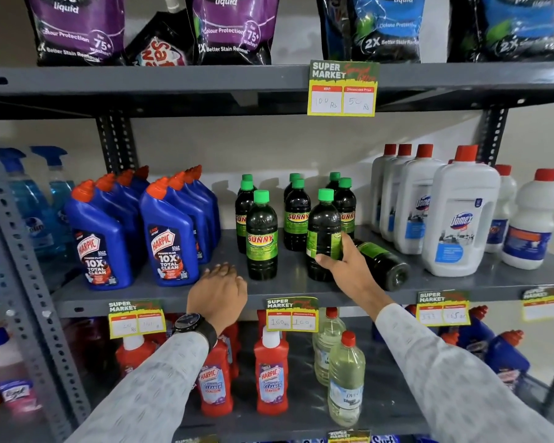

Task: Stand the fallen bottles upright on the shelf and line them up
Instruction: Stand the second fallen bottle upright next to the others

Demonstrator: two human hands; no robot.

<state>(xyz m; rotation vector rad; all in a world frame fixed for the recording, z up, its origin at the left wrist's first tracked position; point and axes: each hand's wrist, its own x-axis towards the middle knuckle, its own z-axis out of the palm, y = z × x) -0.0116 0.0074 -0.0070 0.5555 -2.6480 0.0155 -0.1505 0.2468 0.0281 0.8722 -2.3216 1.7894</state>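
Fingers on an upright Sunny bottle, one bottle down just beside it.

Fingers (pixel 325 259) of the right hand (pixel 346 262) wrap the lower label of the front-right Sunny bottle (pixel 323 235), which stands upright on the middle shelf (pixel 493 282). At the hand's three o'clock, the fallen Sunny bottle (pixel 383 260) lies on its side, base toward the shelf edge, close against the wrist. Any sweep of that wrist could roll it off the front lip. At nine o'clock the left hand (pixel 219 289) rests loosely curled and empty on the shelf edge, near another upright Sunny bottle (pixel 262 238); a careless nudge there could topple the tight green-capped rows like dominoes.
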